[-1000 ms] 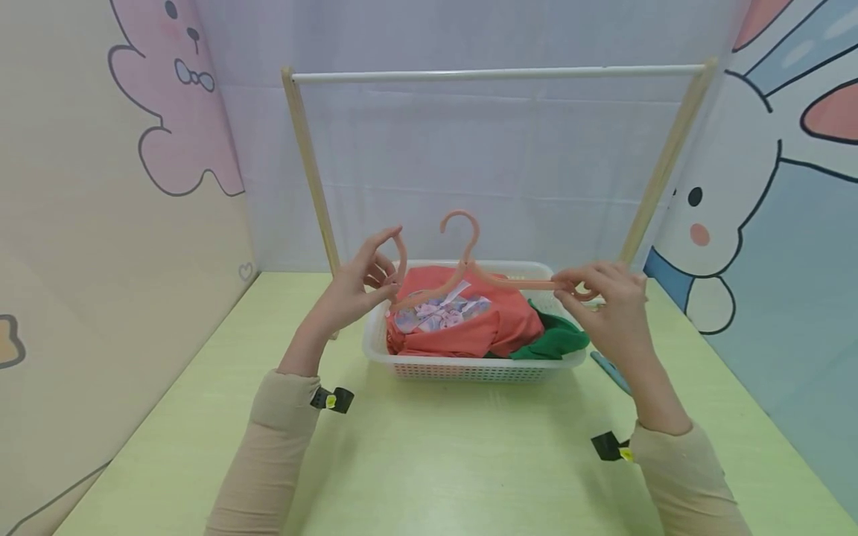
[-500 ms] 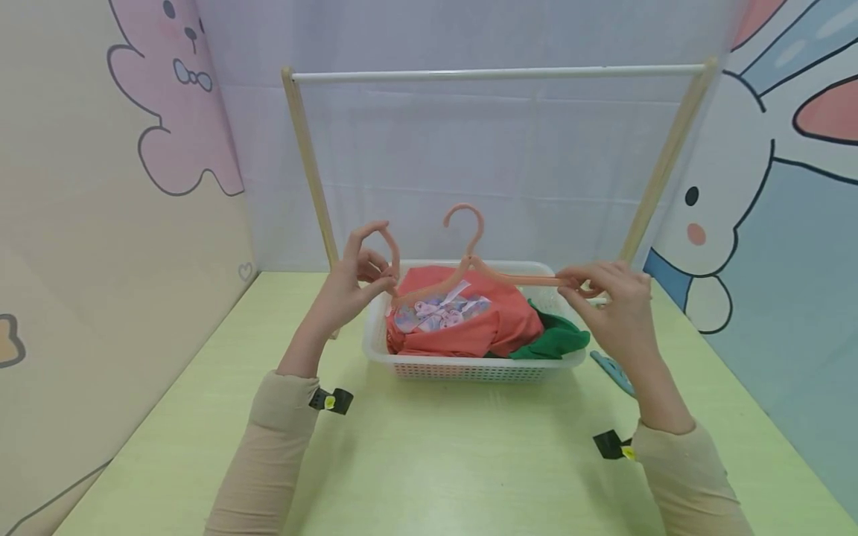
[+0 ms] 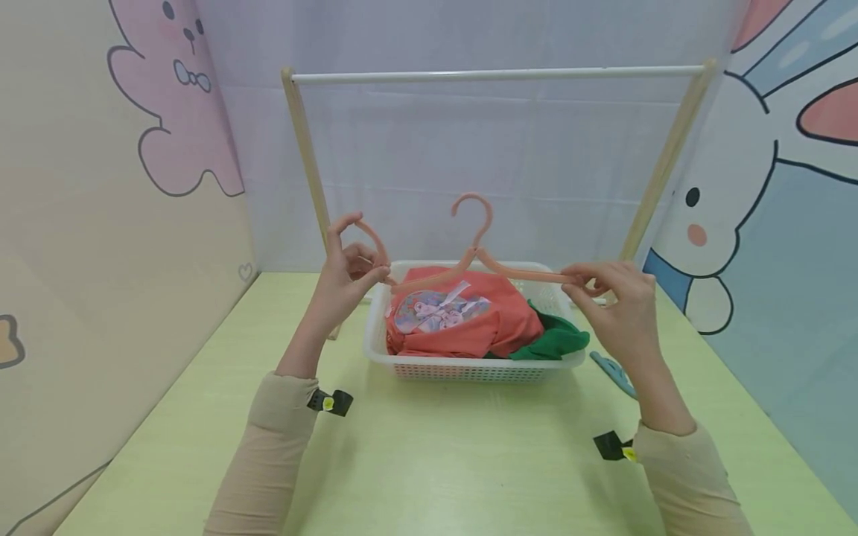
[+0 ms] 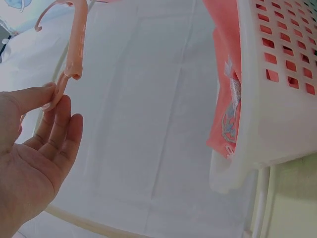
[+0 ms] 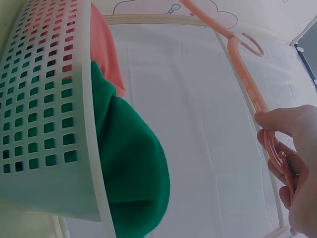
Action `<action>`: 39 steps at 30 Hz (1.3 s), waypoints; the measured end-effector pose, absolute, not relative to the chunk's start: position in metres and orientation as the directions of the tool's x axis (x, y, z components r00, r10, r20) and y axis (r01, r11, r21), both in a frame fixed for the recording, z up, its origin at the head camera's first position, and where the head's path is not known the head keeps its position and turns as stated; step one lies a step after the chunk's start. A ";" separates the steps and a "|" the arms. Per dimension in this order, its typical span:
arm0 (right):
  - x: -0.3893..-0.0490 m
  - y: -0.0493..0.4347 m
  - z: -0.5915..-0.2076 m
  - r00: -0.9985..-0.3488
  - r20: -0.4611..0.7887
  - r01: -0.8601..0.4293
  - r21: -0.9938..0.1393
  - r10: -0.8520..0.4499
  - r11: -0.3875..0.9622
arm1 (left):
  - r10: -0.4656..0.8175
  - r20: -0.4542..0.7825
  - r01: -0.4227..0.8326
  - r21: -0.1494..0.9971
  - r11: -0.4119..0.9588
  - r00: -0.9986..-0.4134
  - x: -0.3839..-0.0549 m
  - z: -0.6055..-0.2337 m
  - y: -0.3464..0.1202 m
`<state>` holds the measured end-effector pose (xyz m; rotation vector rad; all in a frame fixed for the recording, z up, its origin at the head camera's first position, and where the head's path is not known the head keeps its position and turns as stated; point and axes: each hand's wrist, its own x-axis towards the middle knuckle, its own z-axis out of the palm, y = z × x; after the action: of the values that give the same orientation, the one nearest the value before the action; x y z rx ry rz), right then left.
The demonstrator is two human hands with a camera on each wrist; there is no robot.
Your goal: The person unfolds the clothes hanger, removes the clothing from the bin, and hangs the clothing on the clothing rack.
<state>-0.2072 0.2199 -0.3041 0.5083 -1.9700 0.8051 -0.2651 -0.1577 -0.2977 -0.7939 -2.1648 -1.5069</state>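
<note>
Both hands hold a peach plastic clothes hanger (image 3: 529,275) in the air over the basket, its hook upward. My left hand (image 3: 338,290) pinches the curved left end between thumb and fingers, the index finger raised along the loop. In the left wrist view, the thumb and fingertips of the left hand (image 4: 39,153) meet on the hanger (image 4: 77,44). My right hand (image 3: 620,301) grips the other end; its fingers wrap the looped tip in the right wrist view. Below lies a coral garment (image 3: 469,335) with a printed patch, beside a green garment (image 3: 556,336).
The garments lie in a white perforated basket (image 3: 479,362) on the pale green table (image 3: 436,461). Behind it stands a rack with a white rail (image 3: 496,75) and wooden legs. A teal plastic piece (image 3: 613,374) lies right of the basket, near the right forearm.
The hanger has risen a little, its hook shifting up and to the right. My left hand has moved left and slightly up with its end; my right hand has moved slightly right.
</note>
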 end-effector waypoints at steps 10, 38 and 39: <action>-0.209 0.220 -0.306 -0.465 0.882 -0.663 -0.293 -0.072 0.689 | 0.208 0.688 0.621 0.428 0.657 -0.695 -0.269 -0.299 -0.162; -0.206 0.222 -0.307 -0.494 0.869 -0.619 -0.345 -0.008 0.706 | 0.318 0.714 0.630 0.218 0.745 -0.624 -0.265 -0.304 -0.169; -0.206 0.222 -0.307 -0.497 0.868 -0.615 -0.350 -0.002 0.707 | 0.314 0.712 0.631 0.229 0.741 -0.628 -0.265 -0.304 -0.170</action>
<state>-0.2060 0.2218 -0.3073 0.4745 -1.9652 0.8128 -0.2652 -0.1696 -0.3040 -0.7078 -2.2711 -0.6163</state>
